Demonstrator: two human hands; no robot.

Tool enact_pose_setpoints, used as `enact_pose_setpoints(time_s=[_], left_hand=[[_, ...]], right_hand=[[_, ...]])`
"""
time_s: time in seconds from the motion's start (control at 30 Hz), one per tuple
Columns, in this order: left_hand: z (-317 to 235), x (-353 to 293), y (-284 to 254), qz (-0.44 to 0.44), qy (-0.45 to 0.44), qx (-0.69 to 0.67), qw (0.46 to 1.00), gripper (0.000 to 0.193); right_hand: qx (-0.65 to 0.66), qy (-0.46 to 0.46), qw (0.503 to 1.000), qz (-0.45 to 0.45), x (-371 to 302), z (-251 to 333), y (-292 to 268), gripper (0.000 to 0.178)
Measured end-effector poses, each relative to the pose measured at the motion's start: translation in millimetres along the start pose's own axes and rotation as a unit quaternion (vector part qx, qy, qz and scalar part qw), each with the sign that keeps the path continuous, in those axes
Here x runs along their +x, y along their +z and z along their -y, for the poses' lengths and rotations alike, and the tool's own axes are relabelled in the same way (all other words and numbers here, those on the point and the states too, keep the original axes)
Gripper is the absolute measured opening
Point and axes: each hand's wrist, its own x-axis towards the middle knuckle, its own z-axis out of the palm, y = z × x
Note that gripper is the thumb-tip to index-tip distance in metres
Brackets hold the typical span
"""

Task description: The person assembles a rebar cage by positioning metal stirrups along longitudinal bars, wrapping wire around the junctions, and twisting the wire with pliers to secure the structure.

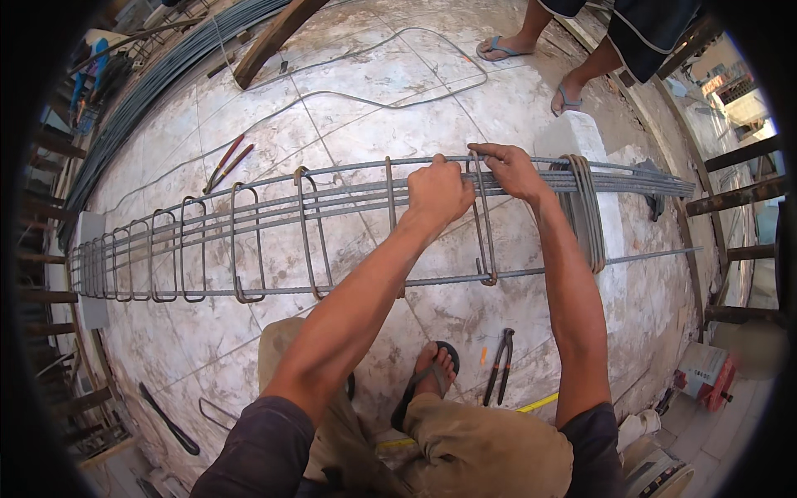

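Daylit pale stone-tile floor (365,91), rebar bundle (158,66) along left edge, wooden plank (270,37), white blocks (581,137)

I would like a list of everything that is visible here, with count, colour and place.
rebar cage: one, grey, lying across the floor
loose stirrups: one bunch, grey, at the cage's right end
white blocks: two, under the cage's ends
pliers: one, dark, near the foot
red-handled pliers: one, beyond the cage
wire: one length, grey, far floor
rebar bundle: grey, upper left
another person's feet: two, blue sandals, top
left hand: grips top bars
right hand: on a stirrup
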Motion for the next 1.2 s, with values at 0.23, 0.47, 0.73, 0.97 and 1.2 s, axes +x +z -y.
enact_pose_setpoints(time_s=[0.23, 0.47, 0.73, 0.97, 1.2], left_hand=[[6, 11, -38, 0.156, -0.02, -0.085, 0.984, 0.045], [34, 28, -27, 0.098, 0.0, -0.183, 0.978, 0.031], [26, 24, -33, 0.137, -0.051, -0.312, 0.939, 0.031], [14, 29, -50, 0.149, -0.03, -0.404, 0.902, 0.029], [3, 3, -70, -0.008, 0.138, -0.066, 0.988, 0.025]], right_hand=[[-0.021, 0.039, 0.999, -0.005, -6, 9, -1, 0.039], [-0.028, 0.029, 0.999, -0.004, -7, 9, 3, 0.044], [-0.088, -0.04, 0.991, -0.093, -16, 19, 6, 0.041], [0.028, -0.097, 0.991, -0.083, -20, 66, -26, 0.026], [-0.05, -0.154, 0.978, -0.128, -10, 63, -32, 0.014]])
